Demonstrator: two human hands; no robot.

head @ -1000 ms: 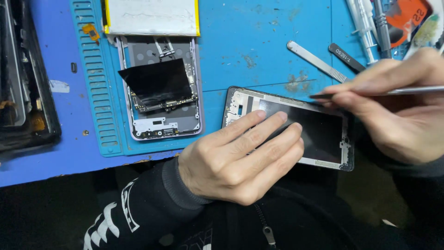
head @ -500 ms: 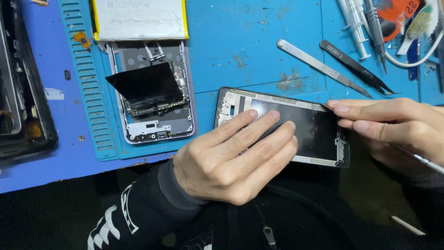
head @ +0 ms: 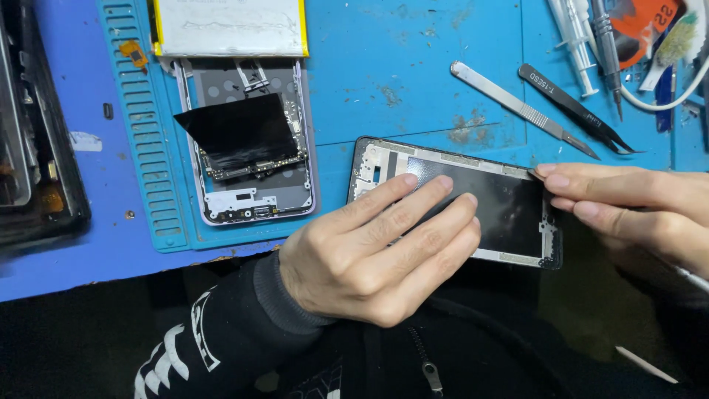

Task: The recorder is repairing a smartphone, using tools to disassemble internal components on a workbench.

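A: The thing held?
B: A black rectangular phone frame with grey metal rim point(head: 509, 210), at the blue tabletop's point(head: 384, 66) near edge.
A: Grips?
B: Left hand point(head: 377, 255) flat, pressing it; right hand point(head: 628, 203) pinching its far end.

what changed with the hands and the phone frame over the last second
The right hand lowered the thin tool it held over the phone frame, swung it off toward the body, and now pinches the frame's right edge with its fingertips. The left hand stayed flat on the frame. The opened phone and tweezers stayed put on the blue mat.
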